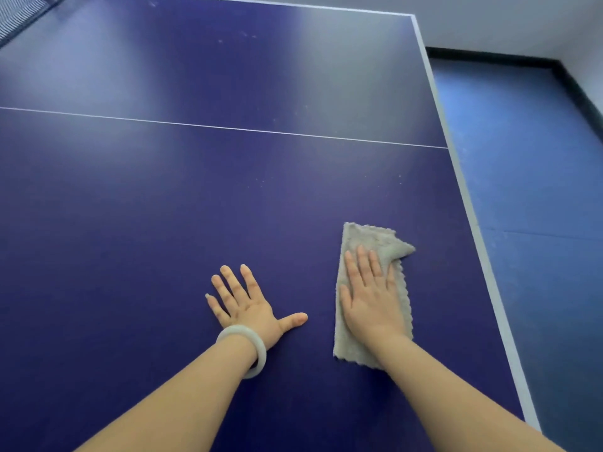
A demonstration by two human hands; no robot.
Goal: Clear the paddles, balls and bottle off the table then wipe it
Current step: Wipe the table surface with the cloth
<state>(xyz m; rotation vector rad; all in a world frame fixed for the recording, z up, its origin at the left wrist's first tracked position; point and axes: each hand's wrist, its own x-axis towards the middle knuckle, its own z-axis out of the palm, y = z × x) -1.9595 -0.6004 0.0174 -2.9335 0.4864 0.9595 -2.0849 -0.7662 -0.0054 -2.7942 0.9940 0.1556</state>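
Since the worktop looks cleared already, I'm just pressing my right hand flat, fingers together, on the grey cloth near the right edge, left hand splayed empty beside it; cloth's soft, light and floppy, so palm it mid-fold.

Even, soft indoor light falls on the dark blue surface before me. Broad pale glare washes its far half, brightest at upper left and upper right. My hands cast only faint shadows. The wide lens bends the white edge lines, and the far corners look slightly soft.
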